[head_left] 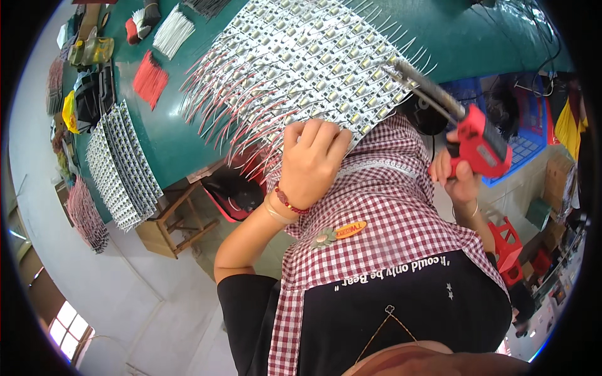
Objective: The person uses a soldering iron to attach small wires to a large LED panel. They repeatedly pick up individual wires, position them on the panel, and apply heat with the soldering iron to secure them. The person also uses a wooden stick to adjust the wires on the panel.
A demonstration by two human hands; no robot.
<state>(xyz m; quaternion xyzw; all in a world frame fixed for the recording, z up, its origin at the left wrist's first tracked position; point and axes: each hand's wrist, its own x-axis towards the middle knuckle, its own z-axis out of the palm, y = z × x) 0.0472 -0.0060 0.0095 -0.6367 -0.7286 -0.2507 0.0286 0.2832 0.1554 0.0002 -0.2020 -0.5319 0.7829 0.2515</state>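
- Currently the left hand [316, 153] rests at the near edge of a large sheet of small light boards [313, 66], its fingers curled inward; the fingertips are hidden, so I cannot tell whether they pinch anything.
- The right hand [461, 178] has its fingers wrapped around the handle of a red and black soldering gun [481, 141].
- The gun's metal end points at the right side of the sheet; I cannot tell whether it touches.
- The sheet lies at the near side of a green table [172, 135], in front of the person's checked apron [376, 203], with thin red and white wires fanning out from its left side.
- On the table to the left lie a bunch of red wires [150, 80] and, just beyond it, a bunch of white wires [174, 32].
- More board strips [122, 166] sit farther left, near the table's edge.
- At the right are a blue basket [525, 150] and, lower down, a red stool [505, 247].
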